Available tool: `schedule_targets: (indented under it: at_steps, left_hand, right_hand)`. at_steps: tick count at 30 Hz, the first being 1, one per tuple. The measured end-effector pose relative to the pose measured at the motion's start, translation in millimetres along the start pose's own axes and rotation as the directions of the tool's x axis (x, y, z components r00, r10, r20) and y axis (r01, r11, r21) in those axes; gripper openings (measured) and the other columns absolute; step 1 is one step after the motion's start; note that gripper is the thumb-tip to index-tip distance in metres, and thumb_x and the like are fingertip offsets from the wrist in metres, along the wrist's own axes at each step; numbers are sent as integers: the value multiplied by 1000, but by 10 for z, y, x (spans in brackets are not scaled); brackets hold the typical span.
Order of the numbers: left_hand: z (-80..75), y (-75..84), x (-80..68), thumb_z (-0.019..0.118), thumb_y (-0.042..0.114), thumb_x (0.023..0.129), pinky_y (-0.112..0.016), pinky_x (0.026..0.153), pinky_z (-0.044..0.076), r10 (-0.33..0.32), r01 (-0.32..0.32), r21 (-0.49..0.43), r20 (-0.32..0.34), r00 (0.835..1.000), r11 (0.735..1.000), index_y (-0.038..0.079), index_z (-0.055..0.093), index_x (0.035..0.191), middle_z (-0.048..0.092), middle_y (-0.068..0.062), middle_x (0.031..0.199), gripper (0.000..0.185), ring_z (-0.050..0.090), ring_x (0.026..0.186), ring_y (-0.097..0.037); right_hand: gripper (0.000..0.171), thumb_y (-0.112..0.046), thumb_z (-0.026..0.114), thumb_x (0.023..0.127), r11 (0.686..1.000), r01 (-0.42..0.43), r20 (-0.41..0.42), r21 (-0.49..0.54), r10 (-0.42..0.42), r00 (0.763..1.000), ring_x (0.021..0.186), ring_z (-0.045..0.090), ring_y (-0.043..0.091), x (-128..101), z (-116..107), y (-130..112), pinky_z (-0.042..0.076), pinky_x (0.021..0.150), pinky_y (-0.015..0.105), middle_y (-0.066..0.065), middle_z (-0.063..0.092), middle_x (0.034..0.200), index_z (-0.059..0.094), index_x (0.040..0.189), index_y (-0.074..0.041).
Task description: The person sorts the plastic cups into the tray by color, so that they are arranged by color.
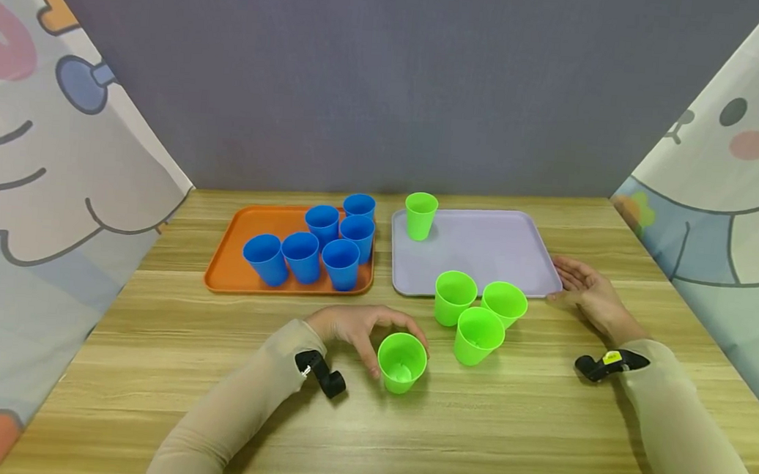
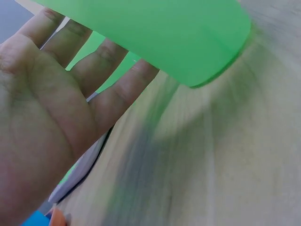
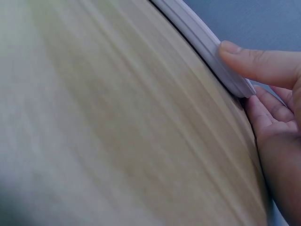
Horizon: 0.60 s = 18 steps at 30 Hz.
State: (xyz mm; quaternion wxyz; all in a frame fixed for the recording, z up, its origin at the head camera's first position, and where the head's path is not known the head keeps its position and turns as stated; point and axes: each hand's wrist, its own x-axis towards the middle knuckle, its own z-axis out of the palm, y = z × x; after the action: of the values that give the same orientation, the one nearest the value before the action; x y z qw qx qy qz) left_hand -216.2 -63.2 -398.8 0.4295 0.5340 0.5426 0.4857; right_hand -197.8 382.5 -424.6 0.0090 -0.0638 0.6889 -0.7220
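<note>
Your left hand [image 1: 355, 328] curls round the near green cup [image 1: 401, 362], fingers over the far side of its rim and thumb toward you. The cup stands upright on the bare worktop [image 1: 444, 440], well short of either tray. The left wrist view shows the fingers [image 2: 101, 61] spread behind the cup wall [image 2: 160, 33], so the hold looks like a loose wrap rather than a hard pinch; that reading is a judgement from the finger spread.

Your right hand [image 1: 586, 287] lies with relaxed fingers at the right near corner of the lilac tray [image 1: 484, 248]. In the right wrist view the thumb [image 3: 261, 63] rests on the tray's rim [image 3: 207, 47] with the other fingers beneath the lip, probably steadying the tray so it does not slide.

Colours are kept apart: blue on orange, green on or near lilac.

Count:
- Blue cups [image 1: 302, 256]: six, all upright, bunched on the right half of the orange tray [image 1: 246, 257].
- Green cups: five. One far green cup [image 1: 420, 215] stands on the lilac tray's back left corner. Three form a cluster [image 1: 478, 314] at the tray's near edge; whether any sits on the rim, you cannot tell. The fifth is the one in your left hand.
- Trays: two, side by side, close but apart.
</note>
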Motion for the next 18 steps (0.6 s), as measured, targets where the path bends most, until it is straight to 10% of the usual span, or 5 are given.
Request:
schedule_targets:
  at_steps: [18]
  left_hand:
    - [-110, 289, 10, 83, -6, 70, -43, 106, 40, 58, -38, 87, -237, 970, 995, -10, 52, 133, 60, -14, 130, 71, 50, 122, -25]
  right_hand:
    - [77, 29, 64, 75, 1000, 13, 0, -13, -13, 1000, 115, 56, -1, 6, 9, 13, 43, 96, 13, -8, 56, 128, 38, 144, 9]
